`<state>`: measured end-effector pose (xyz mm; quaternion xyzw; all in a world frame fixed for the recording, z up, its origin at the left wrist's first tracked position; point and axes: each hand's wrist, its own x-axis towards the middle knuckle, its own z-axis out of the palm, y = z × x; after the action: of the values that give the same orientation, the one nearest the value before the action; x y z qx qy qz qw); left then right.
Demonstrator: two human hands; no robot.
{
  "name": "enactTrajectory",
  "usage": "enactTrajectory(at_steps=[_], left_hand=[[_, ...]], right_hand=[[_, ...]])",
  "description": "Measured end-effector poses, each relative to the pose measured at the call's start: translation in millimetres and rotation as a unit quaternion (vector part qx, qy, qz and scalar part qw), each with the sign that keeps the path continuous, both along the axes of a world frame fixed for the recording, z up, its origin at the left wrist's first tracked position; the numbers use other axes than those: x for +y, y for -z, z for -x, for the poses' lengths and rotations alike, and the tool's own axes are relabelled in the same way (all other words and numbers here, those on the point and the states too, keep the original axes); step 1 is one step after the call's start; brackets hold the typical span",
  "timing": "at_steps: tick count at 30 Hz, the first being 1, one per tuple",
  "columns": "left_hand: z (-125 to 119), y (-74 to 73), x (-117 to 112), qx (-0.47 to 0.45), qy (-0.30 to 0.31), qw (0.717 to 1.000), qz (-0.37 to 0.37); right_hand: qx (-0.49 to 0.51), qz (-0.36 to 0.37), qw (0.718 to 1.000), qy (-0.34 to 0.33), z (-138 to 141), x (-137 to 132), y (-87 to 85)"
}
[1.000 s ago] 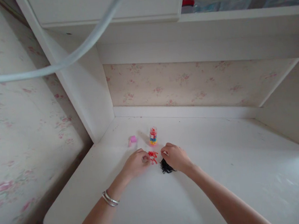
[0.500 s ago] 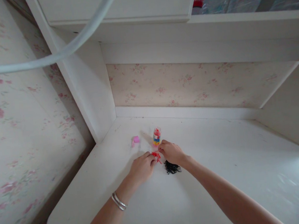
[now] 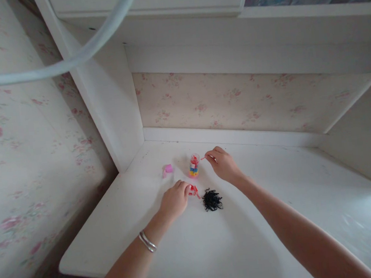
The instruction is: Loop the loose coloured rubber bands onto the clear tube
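Note:
A small clear jar (image 3: 193, 165) with layers of coloured bands stands open on the white desk (image 3: 277, 217). My right hand (image 3: 223, 164) pinches a thin red band right beside the jar's mouth. My left hand (image 3: 175, 199) rests on the desk with curled fingers touching a small heap of red bands (image 3: 194, 191). A pile of black bands (image 3: 212, 200) lies just right of the red ones. A pink lid (image 3: 167, 170) sits to the left of the jar.
The desk is boxed in by a white side panel (image 3: 111, 106) on the left, a flowered back wall (image 3: 240, 99) and a shelf above. A pale tube (image 3: 68, 62) crosses the top left. The desk's front edge (image 3: 96, 272) runs near my left forearm.
My right hand has lifted from the red heap and moved up to the jar with one red band. The left hand stayed by the red bands. The camera shifted slightly.

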<state>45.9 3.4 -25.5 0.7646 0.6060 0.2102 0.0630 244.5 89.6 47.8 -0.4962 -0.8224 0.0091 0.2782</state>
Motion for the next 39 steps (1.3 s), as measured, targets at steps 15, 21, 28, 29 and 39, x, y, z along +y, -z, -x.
enactTrajectory(at_steps=[15, 21, 28, 29, 39], left_hand=[[6, -0.8, 0, 0.005, -0.003, 1.0, -0.012], [8, -3.3, -1, 0.008, 0.0, 1.0, -0.009], [9, -7.2, -2, -0.002, -0.003, 1.0, -0.013], [9, -7.7, -2, -0.003, -0.005, 1.0, -0.012], [8, -9.1, -2, 0.009, -0.005, 1.0, 0.01]], right_hand=[[-0.261, 0.004, 0.965, -0.028, 33, -1, -40.0], [-0.221, 0.064, 0.972, -0.045, 43, 9, -47.3], [-0.163, 0.066, 0.984, -0.023, 45, 14, -53.7], [-0.157, 0.069, 0.985, -0.02, 44, 13, -53.5], [-0.245, 0.18, 0.953, 0.009, 38, 2, -51.0]])
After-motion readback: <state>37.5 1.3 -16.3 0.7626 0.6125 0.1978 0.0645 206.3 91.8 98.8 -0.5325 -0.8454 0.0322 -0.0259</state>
